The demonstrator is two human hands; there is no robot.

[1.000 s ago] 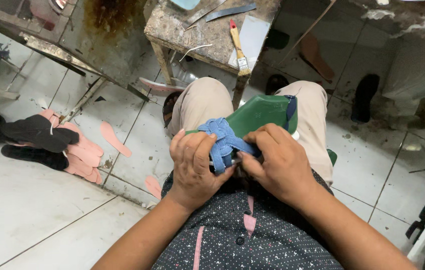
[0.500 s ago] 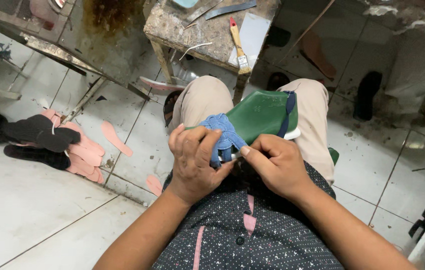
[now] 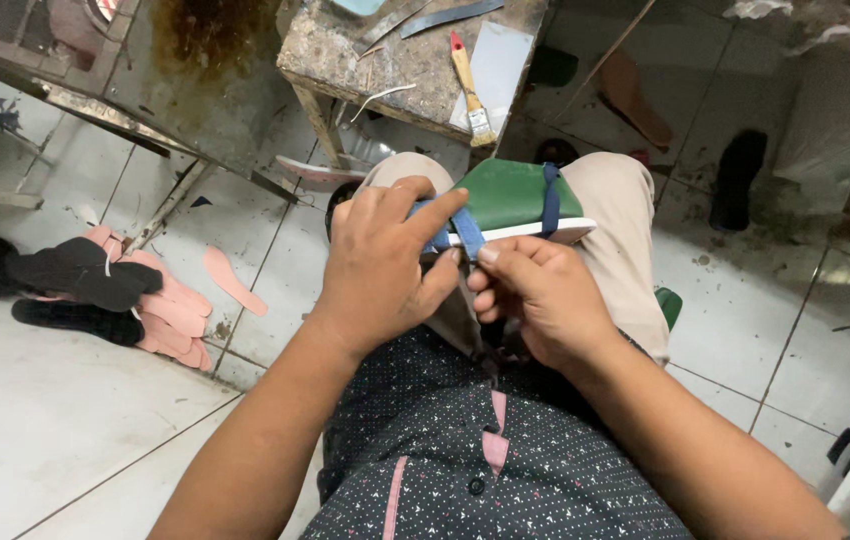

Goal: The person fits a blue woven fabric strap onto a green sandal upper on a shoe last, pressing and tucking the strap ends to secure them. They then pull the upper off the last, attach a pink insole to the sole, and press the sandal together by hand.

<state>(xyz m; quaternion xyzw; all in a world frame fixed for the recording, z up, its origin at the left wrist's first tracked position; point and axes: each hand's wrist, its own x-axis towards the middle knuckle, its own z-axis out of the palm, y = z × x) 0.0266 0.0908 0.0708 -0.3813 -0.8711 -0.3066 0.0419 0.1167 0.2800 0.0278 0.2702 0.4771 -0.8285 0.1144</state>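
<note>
Over the lap, left hand (image 3: 385, 265) and right hand (image 3: 535, 295) both pinched shut on blue strap (image 3: 467, 232) of green sandal (image 3: 515, 197); sole's near end hidden behind fingers.

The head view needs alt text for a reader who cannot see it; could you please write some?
Seen from above, a seated person's left hand and right hand pinch a blue strap on a green sandal sole resting on their knees. A worn bench with a brush stands ahead; pink insoles and black soles lie on the tiled floor.
</note>
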